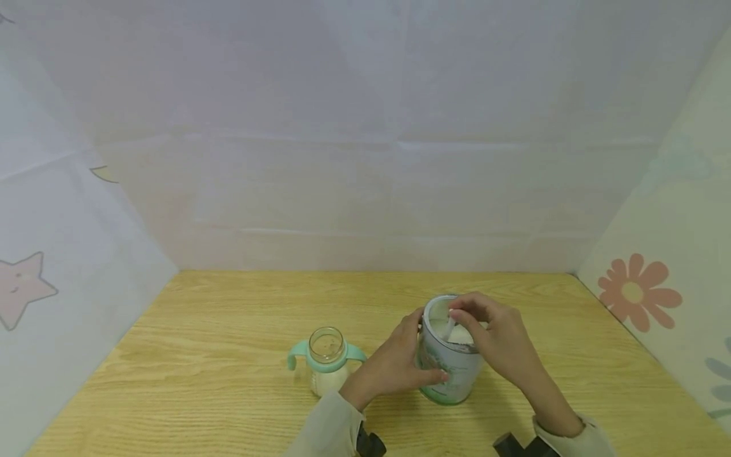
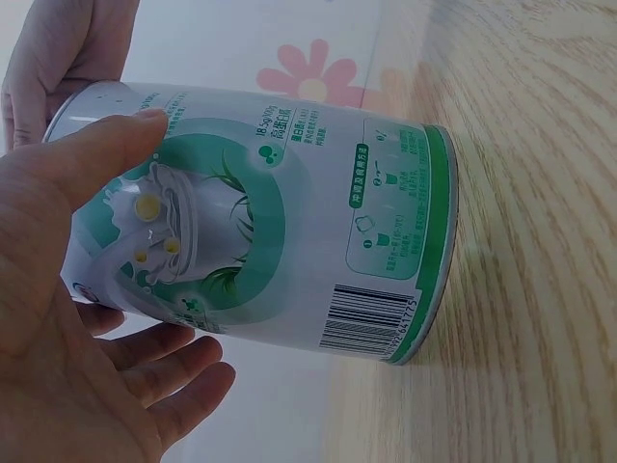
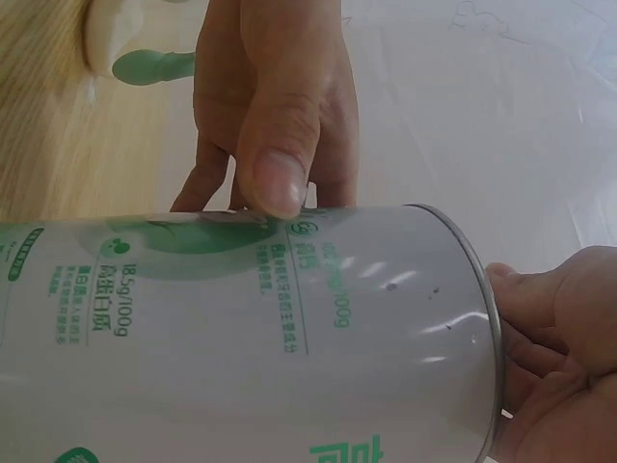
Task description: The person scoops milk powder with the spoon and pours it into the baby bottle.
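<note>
A white and green milk powder can (image 1: 448, 374) stands upright on the table with its top off, pale powder inside. My left hand (image 1: 391, 368) holds the can from the left, its thumb across the printed front; the left wrist view shows the fingers of this hand (image 2: 87, 338) spread along the side. Over the rim, my right hand (image 1: 505, 339) pinches the white handle of a scoop (image 1: 450, 325) that dips into the can. In the right wrist view the can's wall hides the scoop, and the right hand (image 3: 578, 338) is at the rim.
Just left of the left forearm stands a baby bottle (image 1: 327, 368) without a cap, with mint green handles and pale contents. The wooden table (image 1: 228, 330) is bordered by a pale cloth backdrop (image 1: 371, 190) at the back and both sides.
</note>
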### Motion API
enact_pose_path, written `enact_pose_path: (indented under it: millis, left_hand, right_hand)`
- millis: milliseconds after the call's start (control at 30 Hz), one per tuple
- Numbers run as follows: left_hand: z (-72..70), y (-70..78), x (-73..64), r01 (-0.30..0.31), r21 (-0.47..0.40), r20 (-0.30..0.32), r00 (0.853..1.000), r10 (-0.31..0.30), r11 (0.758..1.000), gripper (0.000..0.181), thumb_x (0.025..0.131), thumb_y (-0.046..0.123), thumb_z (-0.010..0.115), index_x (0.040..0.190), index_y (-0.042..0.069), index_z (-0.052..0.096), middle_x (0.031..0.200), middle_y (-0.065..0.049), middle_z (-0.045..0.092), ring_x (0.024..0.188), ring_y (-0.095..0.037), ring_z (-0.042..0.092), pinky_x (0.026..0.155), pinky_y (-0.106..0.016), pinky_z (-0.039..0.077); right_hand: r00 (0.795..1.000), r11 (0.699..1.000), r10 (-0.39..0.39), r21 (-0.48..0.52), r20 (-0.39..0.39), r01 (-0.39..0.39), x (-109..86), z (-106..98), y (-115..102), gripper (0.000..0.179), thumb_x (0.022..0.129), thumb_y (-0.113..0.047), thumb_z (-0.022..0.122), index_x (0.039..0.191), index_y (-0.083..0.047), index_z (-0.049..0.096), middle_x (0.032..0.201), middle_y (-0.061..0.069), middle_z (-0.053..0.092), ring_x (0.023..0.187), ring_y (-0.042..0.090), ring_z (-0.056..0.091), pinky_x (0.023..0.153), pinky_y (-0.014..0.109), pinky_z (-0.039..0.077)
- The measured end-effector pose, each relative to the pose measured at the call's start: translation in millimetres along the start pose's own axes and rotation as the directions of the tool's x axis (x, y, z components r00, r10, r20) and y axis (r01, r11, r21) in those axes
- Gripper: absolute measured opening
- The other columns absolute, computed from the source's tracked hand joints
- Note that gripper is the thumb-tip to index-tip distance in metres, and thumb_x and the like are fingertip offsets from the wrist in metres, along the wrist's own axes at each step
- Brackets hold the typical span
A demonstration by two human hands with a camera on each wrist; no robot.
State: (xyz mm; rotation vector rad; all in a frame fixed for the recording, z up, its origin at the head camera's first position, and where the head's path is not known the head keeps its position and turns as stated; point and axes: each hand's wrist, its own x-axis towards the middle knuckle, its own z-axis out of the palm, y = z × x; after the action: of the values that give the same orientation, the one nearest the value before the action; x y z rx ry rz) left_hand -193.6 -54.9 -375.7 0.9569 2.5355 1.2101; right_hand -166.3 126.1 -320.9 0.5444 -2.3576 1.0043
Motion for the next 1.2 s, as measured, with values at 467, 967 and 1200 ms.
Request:
enact_pose_path:
  millis: [467,967,1200]
  left_hand:
    - [-1.5,1.6,-0.3,0.001,0.001,-0.001,1.000,-0.001,1.000,0.100,0.083,0.038,0.073,0.153,0.015,0.006,0.148,-0.007,0.032,0.134,-0.022,0.038,0.106,-0.043,0.041]
    - [-0.7,-2.0,0.6,-0.011,-0.005,-0.003,1.000,0.011,1.000,0.100,0.083,0.039,0.073,0.153,0.016,0.005,0.147,-0.006,0.032,0.133,-0.022,0.039,0.105,-0.043,0.041]
    - [-1.0,-0.5,-0.1,-0.009,-0.007,-0.006,1.000,0.009,1.000,0.100,0.082,0.038,0.074,0.153,0.016,0.006,0.147,-0.005,0.033,0.133,-0.021,0.039,0.105,-0.043,0.041]
  right_hand:
    - [0.993,1.000,-0.018,0.004,-0.118,0.019,0.2,-7.4,2.5,0.009,0.084,0.005,0.067,0.090,-0.002,0.068,0.078,0.005,0.069,0.077,-0.007,0.060,0.071,0.006,0.046]
    - [0.974,0.994,-0.077,0.066,-0.213,0.093,3.1,-9.5,2.9,0.013,0.079,0.016,0.066,0.086,0.005,0.066,0.080,0.008,0.067,0.079,-0.011,0.059,0.073,0.005,0.047]
    - [0.956,0.987,-0.082,0.113,-0.281,0.118,3.5,-12.7,1.4,0.015,0.078,0.019,0.064,0.087,0.008,0.066,0.084,-0.014,0.064,0.082,-0.011,0.060,0.075,0.005,0.048]
